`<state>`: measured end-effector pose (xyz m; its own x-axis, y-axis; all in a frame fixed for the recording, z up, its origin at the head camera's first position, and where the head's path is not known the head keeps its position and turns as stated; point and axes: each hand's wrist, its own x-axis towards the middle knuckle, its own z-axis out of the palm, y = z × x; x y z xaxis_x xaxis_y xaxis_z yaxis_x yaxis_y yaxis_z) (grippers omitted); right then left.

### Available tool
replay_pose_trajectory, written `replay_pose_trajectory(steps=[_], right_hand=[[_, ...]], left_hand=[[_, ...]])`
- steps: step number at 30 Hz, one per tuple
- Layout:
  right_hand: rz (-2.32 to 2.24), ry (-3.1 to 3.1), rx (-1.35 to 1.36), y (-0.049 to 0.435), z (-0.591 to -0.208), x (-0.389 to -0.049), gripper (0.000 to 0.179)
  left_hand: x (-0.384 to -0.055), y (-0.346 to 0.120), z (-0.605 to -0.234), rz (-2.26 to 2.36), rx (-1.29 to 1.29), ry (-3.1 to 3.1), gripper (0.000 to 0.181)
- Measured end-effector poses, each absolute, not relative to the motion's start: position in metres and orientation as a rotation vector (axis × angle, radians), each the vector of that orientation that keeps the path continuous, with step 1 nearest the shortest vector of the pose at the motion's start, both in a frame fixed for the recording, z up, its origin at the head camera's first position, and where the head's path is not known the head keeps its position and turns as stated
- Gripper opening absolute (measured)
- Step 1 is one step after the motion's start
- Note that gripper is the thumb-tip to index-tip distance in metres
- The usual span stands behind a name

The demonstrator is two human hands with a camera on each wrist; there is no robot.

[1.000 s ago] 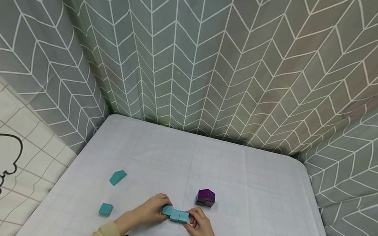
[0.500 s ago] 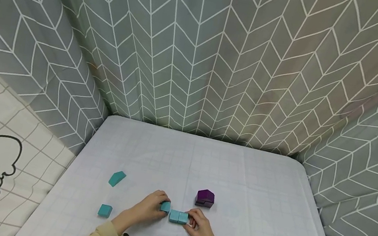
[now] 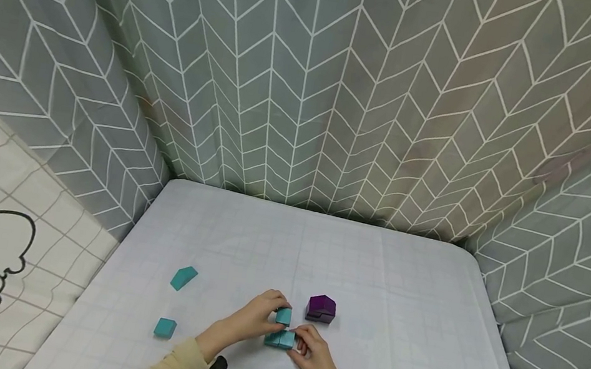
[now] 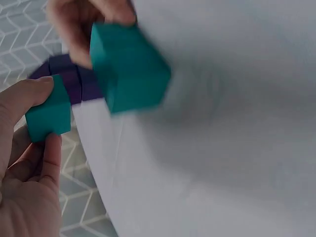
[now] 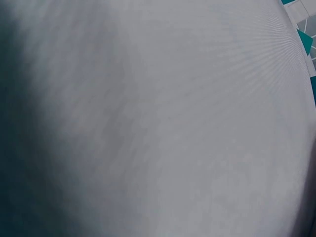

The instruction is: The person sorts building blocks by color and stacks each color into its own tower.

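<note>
Thumb and fingers of my left hand [image 3: 254,317] pinch a teal block [image 3: 283,316], raised just behind and above two more teal blocks. Of that pair, which sit side by side, the left block [image 3: 271,340] is partly covered by the left fingers. My right hand [image 3: 317,359] pinches the right block [image 3: 287,339] at its right side. In the left wrist view, the held teal block [image 4: 49,116] is apart from the pair [image 4: 133,74], with fingers of the right hand [image 4: 81,24] on it. The right wrist view shows neither hand clearly.
A purple house-shaped set of blocks [image 3: 321,309] stands behind the right hand. Off to the left lie a teal wedge-like block [image 3: 183,278] and a teal block [image 3: 165,328]. A white cloth covers the table [image 3: 398,300], with patterned curtains [image 3: 309,85] around it.
The left hand has pulled its teal block off the left end of the row, lifted it, and carried it right, over the pair. The right hand stays on the pair.
</note>
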<state>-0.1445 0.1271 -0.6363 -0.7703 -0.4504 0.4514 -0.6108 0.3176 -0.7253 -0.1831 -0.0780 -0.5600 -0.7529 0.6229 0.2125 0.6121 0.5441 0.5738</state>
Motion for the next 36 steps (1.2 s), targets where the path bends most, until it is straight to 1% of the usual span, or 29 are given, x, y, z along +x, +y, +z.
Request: replay_pose_trajectory(steps=[5, 10, 36], right_hand=[[1.445, -2.396, 0.999, 0.128, -0.636, -0.145, 0.032], [1.437, -2.413, 0.982, 0.128, -0.636, -0.144, 0.031], [1.428, -2.437, 0.964, 0.127, -0.636, -0.145, 0.028]], left_hand=[[-0.175, -0.062, -0.57, 0.938, 1.137, 2.723, 0.029], [-0.17, -0.056, -0.577, 0.927, 1.112, 2.721, 0.029], [-0.169, -0.059, -0.579, 0.909, 1.121, 2.76, 0.031]])
